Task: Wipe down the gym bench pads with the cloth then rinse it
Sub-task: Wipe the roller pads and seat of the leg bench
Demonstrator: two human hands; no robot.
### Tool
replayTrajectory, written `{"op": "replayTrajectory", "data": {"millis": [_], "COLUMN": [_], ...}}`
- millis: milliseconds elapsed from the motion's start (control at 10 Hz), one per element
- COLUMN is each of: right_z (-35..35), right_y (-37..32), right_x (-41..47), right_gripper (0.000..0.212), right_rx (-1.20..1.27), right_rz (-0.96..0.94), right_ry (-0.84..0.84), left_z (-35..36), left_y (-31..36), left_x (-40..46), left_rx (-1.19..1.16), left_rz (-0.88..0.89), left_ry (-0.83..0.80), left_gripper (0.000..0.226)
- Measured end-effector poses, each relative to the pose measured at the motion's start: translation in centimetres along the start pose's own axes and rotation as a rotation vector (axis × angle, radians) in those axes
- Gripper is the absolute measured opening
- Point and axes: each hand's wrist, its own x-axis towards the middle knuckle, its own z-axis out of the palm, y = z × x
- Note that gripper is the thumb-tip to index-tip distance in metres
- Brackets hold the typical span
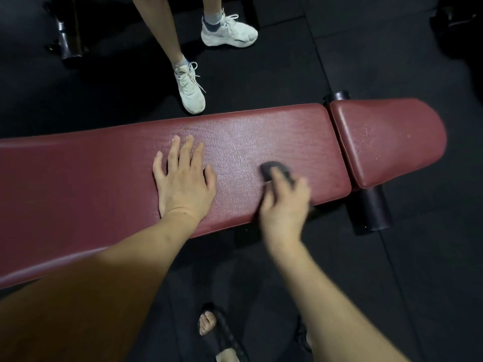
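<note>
Right hand (285, 205) presses a small dark cloth (274, 169) onto the long red pad of the bench (91, 184), fingers curled over it, left hand (183, 181) flat and spread alongside; cloth judged soft, light, best held bunched

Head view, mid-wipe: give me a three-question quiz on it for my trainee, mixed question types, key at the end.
1. True or false: the left hand lies flat with its fingers spread on the long dark-red padded bench back pad.
2. Which hand presses the small dark grey cloth?
A. left hand
B. right hand
C. neither
3. Fill in: the two white lace-up sneakers stand on the black rubber floor on the ______ side of the bench from the camera wearer.

Key
1. True.
2. B; it is motion-blurred, on the long pad near the gap before the shorter dark-red seat pad.
3. Far.
</note>
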Motion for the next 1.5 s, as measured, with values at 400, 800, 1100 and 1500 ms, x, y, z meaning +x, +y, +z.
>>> {"op": "replayTrajectory", "data": {"millis": [400, 800, 1100, 1500], "right_z": [-2.1, -3.4, -5.2, 0.8], "right_y": [6.2, 7.3, 12.2, 8.8], "right_x": [1.5, 2.3, 3.7, 22.9], "right_gripper": [0.035, 0.036, 0.036, 0.026], "right_rx": [-0.033, 0.051, 0.063, 0.050], "right_rz": [0.029, -0.290, -0.045, -0.121], "right_ry": [0.062, -0.133, -0.053, -0.093], "left_z": [0.5, -0.2, -0.3, 2.9], "left_y": [-0.1, -0.1, 6.8, 13.6], "left_x": [-0.1, -0.9, -1.2, 2.7], "left_rx": [-0.010, -0.012, -0.040, 0.014], "left_rz": [0.017, 0.178, 0.271, 0.205], "left_ry": [0.035, 0.092, 0.059, -0.059], "left_gripper": [0.057, 0.039, 0.041, 0.052]}}
